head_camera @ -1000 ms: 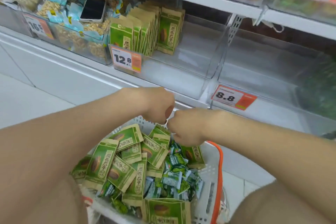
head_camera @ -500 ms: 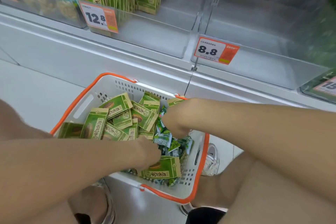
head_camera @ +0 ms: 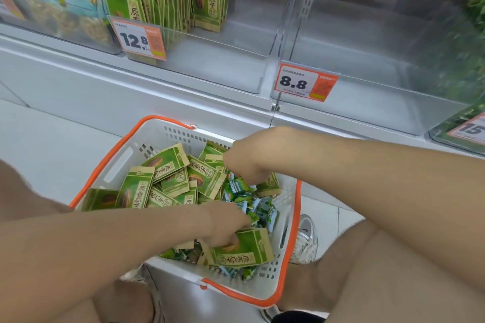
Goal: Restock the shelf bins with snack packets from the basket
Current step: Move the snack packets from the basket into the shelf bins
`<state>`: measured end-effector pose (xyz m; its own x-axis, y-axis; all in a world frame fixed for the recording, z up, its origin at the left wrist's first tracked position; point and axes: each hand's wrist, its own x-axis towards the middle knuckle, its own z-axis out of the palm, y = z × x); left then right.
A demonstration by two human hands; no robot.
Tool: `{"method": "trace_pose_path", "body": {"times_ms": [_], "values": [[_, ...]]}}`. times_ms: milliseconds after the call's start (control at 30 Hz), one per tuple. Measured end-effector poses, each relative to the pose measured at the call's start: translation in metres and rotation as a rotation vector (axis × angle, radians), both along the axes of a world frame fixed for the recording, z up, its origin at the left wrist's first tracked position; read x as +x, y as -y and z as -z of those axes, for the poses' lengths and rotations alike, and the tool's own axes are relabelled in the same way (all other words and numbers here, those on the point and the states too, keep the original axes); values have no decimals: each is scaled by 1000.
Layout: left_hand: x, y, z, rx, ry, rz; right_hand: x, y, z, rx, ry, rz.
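From the head camera, the white basket (head_camera: 290,207) with its orange rim fills the lower middle of the frame, on the floor below the shelf. It is loaded with two kinds of snack packets: flat green-and-tan packets (head_camera: 135,187) piled on the left side, and a heap of small green-and-blue sachets (head_camera: 258,211) toward the right.

The left hand (head_camera: 225,223) reaches in from the lower left, fingers curled down onto the pile, touching the top edge of a flat packet (head_camera: 242,249) near the basket's lower edge; whether it has a firm grip on it I cannot tell. The right hand (head_camera: 248,162) comes in from the right, fingers bunched and dipping among the sachets, their tips hidden, so its hold is also unclear.

Across the top of the frame run the clear shelf bins. The bin (head_camera: 223,60) with the 12.8 price tag (head_camera: 139,39) has a row of the same flat packets standing at its left end. The bin (head_camera: 367,86) with the 8.8 price tag (head_camera: 305,82) looks bare.

The flat packets should be light, fairly stiff and slick; several can probably be pinched together along their long edges. The sachets look soft and loose, better scooped by the handful.
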<state>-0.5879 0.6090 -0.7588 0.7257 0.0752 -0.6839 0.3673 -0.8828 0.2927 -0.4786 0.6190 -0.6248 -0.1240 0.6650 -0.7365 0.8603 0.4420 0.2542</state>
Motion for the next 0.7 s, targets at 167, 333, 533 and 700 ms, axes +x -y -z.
{"method": "trace_pose_path", "body": {"times_ms": [167,333,533,700], "values": [[16,-40,-56,-202,245,-361,16,-13,-19,71,-90,55],[17,-78,-107,-368,493,-724,41,-32,-40,538,-452,148],[-1,-126,-173,-569,702,-901,51,-46,-75,1226,-722,335],[-9,-133,-190,-779,832,-1149,70,-61,-79,1238,-965,577]]}}
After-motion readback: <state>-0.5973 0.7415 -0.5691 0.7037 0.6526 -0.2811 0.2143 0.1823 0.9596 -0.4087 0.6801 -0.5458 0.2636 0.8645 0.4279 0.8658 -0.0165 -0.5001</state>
